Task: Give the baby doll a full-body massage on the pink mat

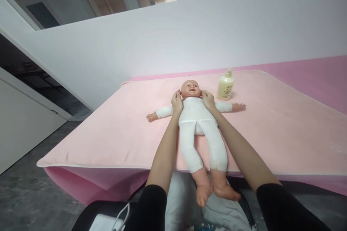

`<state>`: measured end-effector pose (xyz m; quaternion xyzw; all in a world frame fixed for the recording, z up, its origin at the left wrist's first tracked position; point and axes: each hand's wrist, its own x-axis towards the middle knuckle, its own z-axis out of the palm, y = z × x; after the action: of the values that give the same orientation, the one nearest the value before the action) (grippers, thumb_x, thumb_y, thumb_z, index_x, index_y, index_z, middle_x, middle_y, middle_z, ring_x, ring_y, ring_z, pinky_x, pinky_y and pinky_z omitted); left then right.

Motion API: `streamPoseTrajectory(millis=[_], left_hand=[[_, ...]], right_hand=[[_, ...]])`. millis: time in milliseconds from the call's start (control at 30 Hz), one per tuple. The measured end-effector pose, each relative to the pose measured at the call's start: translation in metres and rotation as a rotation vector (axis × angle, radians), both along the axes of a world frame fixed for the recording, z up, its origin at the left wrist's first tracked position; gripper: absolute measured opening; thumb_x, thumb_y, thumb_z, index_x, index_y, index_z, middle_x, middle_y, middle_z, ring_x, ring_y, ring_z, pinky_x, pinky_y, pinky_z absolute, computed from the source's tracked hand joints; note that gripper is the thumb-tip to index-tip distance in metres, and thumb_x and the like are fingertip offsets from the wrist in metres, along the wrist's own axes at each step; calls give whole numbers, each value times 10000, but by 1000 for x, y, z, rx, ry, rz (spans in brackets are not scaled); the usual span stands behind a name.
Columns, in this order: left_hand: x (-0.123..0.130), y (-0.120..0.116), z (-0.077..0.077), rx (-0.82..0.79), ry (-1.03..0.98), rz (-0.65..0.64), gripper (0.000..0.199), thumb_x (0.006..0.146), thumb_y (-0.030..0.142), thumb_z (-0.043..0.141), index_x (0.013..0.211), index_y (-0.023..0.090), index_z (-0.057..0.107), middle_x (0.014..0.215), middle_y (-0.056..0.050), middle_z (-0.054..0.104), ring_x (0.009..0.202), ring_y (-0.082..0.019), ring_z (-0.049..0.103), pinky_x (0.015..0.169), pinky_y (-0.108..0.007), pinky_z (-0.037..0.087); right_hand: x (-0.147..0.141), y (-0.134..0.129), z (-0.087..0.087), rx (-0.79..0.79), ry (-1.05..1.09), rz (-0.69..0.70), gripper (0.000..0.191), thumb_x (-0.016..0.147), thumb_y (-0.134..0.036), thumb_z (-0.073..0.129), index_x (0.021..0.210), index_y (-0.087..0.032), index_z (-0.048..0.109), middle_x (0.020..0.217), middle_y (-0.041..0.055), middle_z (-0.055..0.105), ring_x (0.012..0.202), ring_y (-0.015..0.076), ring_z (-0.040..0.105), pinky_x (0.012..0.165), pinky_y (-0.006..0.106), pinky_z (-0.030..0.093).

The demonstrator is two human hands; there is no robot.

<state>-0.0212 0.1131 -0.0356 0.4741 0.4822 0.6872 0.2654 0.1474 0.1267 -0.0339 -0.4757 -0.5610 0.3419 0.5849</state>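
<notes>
A baby doll [199,110] with a white cloth body lies on its back on a pink towel [108,130], arms spread and feet past the near edge. At the left side of the doll's head, my left hand [177,103] has its fingers bent around the ear. My right hand [208,100] is in the matching place on the other side, fingers closed at that ear. The fingertips are small and partly hidden against the head. Both wrists rest close to the doll's shoulders.
A pale yellow pump bottle [225,86] stands right of the doll's head. Behind the table rises a white wall [189,36]. A pink cover [325,79] shows under the towel. Low on the left lies a white device [104,222] with a cable.
</notes>
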Motion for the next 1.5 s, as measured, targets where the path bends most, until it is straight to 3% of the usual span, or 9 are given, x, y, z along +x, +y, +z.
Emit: streamPoseTrajectory(millis=[233,433,567,700,900,1067,1267,1400,1500], left_hand=[[-8,-33,-1,27,322,46,285,884,227,422,1002,154,670,1058,-92,699,1012,-200,633,922,-340,482],[13,-55,44,183,165,53,200,791,175,480,777,168,680,861,-60,705,896,-187,638,899,-334,487],[67,-62,87,57,-328,-385,133,765,192,548,787,155,674,873,-64,702,825,-174,663,881,-334,515],[127,-51,112,-335,-687,-880,345,895,373,435,938,123,668,1016,-143,680,925,-200,669,893,-333,528],[176,-11,124,-570,-797,-857,688,925,578,143,1071,101,617,1043,-170,641,972,-216,650,800,-308,558],[184,12,129,-597,-664,-870,793,911,601,34,1131,63,574,994,-175,636,963,-230,639,773,-312,550],[183,24,134,-573,-357,-899,824,902,631,17,1093,70,589,914,-161,639,953,-239,625,795,-322,522],[157,3,126,-378,86,-824,617,922,592,255,1069,112,612,942,-126,660,966,-224,612,864,-336,484],[115,-35,101,-128,536,-710,417,892,463,447,1041,125,639,1046,-106,667,1009,-218,596,933,-348,444]], right_hand=[[11,-32,0,146,-294,-115,382,852,-400,369,816,-158,661,863,94,699,833,215,615,812,335,460],[31,-24,69,493,-160,-365,376,904,-377,345,843,-161,646,875,96,688,845,192,627,795,312,476],[64,-8,106,651,-10,-553,374,912,-373,362,906,-149,661,951,105,686,933,203,624,875,353,471],[93,12,103,534,29,-539,395,913,-397,358,932,-153,668,991,103,682,1003,217,616,965,418,442],[119,31,98,655,-175,-404,440,925,-502,381,1096,-188,637,1300,122,553,1289,241,453,1093,489,330],[120,36,93,593,-401,-197,506,935,-559,331,1036,-185,656,1193,127,620,1243,249,500,1082,484,356],[109,37,81,604,-401,-256,528,960,-516,250,945,-185,661,1045,124,659,1046,244,601,973,438,452],[109,33,84,572,-426,-224,526,951,-534,271,974,-183,662,1087,128,658,1069,248,596,988,446,442],[112,30,88,514,-461,-195,507,940,-541,312,1030,-181,657,1166,129,642,1174,260,550,1041,468,402]])
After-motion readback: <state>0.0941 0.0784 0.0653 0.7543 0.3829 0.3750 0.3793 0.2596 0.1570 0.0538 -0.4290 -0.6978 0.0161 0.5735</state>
